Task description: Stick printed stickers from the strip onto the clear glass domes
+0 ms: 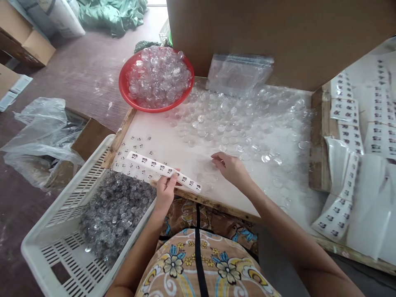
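My left hand (166, 187) is closed around a white sticker strip (149, 161) printed with a row of small dark figures, held slantwise above the table's front edge. Thumb and fingertips of my right hand (230, 167) are drawn together low over the white tabletop (182, 152); whatever they may pinch is too small to make out. Many clear round plastic pieces (221, 130) lie scattered beyond and beside that hand. Left of the strip, several small printed figures (136, 142) sit in rows at the table's left corner.
A red basin (123, 88) heaped with clear pieces stands at the back left. Below the left corner is a white crate (37, 237) of printed clear pieces. Plastic bags (239, 72) lean against a cardboard wall (278, 33). Sticker sheets (340, 202) lie right of a wooden ledge (318, 140).
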Demonstrator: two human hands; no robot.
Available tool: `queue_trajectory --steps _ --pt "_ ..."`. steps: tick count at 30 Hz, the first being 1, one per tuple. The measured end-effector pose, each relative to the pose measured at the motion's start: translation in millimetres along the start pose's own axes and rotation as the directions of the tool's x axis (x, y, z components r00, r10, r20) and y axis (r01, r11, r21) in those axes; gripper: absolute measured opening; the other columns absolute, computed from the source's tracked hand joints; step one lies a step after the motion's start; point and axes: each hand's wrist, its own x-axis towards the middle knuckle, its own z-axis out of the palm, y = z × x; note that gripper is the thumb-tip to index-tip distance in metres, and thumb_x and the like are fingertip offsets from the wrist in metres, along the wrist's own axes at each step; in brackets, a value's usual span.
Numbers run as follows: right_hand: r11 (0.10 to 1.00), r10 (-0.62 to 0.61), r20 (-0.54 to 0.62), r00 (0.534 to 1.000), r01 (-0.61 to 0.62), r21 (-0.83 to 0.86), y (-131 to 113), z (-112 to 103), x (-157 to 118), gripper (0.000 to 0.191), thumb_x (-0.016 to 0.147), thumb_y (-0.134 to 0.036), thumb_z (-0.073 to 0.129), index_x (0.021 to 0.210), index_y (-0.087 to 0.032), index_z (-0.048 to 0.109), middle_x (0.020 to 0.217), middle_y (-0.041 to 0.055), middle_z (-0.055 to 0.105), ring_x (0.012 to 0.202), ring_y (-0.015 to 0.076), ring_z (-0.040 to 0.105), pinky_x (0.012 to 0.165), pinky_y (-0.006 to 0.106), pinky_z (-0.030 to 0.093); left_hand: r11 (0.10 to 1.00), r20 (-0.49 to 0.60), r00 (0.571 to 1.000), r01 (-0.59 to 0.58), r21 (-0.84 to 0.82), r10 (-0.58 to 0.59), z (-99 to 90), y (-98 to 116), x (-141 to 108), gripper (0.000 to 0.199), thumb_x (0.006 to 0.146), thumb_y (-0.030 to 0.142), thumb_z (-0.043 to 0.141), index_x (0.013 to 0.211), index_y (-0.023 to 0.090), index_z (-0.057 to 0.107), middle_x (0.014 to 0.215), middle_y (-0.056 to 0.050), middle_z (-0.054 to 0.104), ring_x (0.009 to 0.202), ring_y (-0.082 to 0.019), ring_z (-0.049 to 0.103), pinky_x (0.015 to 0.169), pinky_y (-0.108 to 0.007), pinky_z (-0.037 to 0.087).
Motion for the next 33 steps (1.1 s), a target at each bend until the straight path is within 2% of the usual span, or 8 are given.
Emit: queue_trajectory --steps 5,8,10,13,15,19,24,33 --pt "0.98 -0.094 -0.096 0.991 0.075 -0.186 9.1 -4.6 -4.9 0.019 0.094 -0.024 0.048 0.098 -0.02 0.066 0.095 0.0092 0.072 0.078 0.0231 0.067 0.062 0.031 0.047 1.0 -0.002 1.0 -0.01 0.005 0.01 0.4 0.6 0.2 0.035 0.089 0.046 0.062 0.103 0.016 0.075 0.074 -0.002 0.069 0.063 -0.014 0.065 0.059 -0.023 0.055" --pt "0.958 -0.156 -0.13 0.979 0.118 -0.262 7.9 -5.4 -11.3 0.016 0.093 -0.023 0.052 0.099 -0.019 0.066 0.098 0.0109 0.071 0.089 0.0272 0.066 0.066 0.034 0.049 1.0 -0.002 1.0 -0.002 -0.013 0.002 1.2 2.3 0.1 0.036 0.088 0.047 0.063 0.102 0.016 0.075 0.075 -0.003 0.069 0.063 -0.015 0.066 0.059 -0.024 0.056" --pt "0.946 -0.228 -0.08 0.97 0.202 -0.252 2.9 -2.7 -16.8 0.014 0.093 -0.021 0.055 0.1 -0.019 0.066 0.099 0.011 0.07 0.093 0.028 0.064 0.071 0.036 0.05 0.999 -0.016 1.0 0.011 -0.03 -0.012 1.6 4.1 -0.2 0.037 0.086 0.048 0.065 0.102 0.016 0.075 0.075 -0.003 0.07 0.063 -0.016 0.066 0.059 -0.025 0.056" --pt "0.917 -0.36 0.076 0.93 0.367 -0.157 -5.7 7.0 -23.7 0.014 0.092 -0.017 0.056 0.101 -0.02 0.066 0.098 0.0097 0.068 0.092 0.025 0.062 0.077 0.037 0.052 0.999 -0.045 0.999 0.025 -0.043 -0.027 0.9 6.1 -1.1 0.037 0.083 0.047 0.068 0.1 0.015 0.076 0.073 -0.003 0.07 0.061 -0.016 0.066 0.059 -0.025 0.056" --pt "0.899 -0.404 0.108 0.908 0.416 -0.133 -8.3 15.6 -24.3 0.017 0.092 -0.015 0.055 0.104 -0.021 0.065 0.103 0.0102 0.066 0.096 0.0246 0.061 0.079 0.038 0.053 0.997 -0.056 0.997 0.043 -0.071 -0.047 -0.5 5.5 -1.9 0.037 0.083 0.047 0.069 0.1 0.015 0.076 0.073 -0.003 0.07 0.06 -0.015 0.065 0.057 -0.025 0.055" --pt "0.897 -0.402 0.084 0.912 0.41 -0.166 -4.7 28.5 -12.2 0.02 0.091 -0.011 0.053 0.103 -0.02 0.067 0.107 0.0115 0.063 0.096 0.0254 0.058 0.081 0.039 0.053 0.983 -0.069 0.992 0.094 -0.156 -0.106 -3.5 0.4 -3.5 0.039 0.082 0.048 0.07 0.103 0.015 0.074 0.076 -0.003 0.07 0.061 -0.015 0.065 0.058 -0.025 0.056" --pt "0.9 -0.398 0.083 0.914 0.406 -0.158 -0.7 28.9 6.9 0.026 0.09 -0.008 0.049 0.108 -0.019 0.066 0.106 0.0128 0.063 0.097 0.0267 0.058 0.085 0.042 0.053 0.978 -0.061 0.991 0.106 -0.178 -0.118 -6.8 -2.9 -4.7 0.04 0.082 0.049 0.069 0.105 0.016 0.073 0.08 -0.005 0.072 0.06 -0.016 0.066 0.056 -0.026 0.057" --pt "0.903 -0.403 0.024 0.915 0.402 -0.15 -0.4 23.0 -2.7 0.027 0.09 -0.009 0.051 0.111 -0.02 0.063 0.107 0.0126 0.064 0.098 0.0277 0.058 0.084 0.043 0.052 0.98 -0.095 0.991 0.076 -0.186 -0.095 -12.1 -5.6 -3.1 0.04 0.08 0.049 0.07 0.103 0.016 0.075 0.08 -0.005 0.073 0.061 -0.017 0.068 0.055 -0.027 0.057"
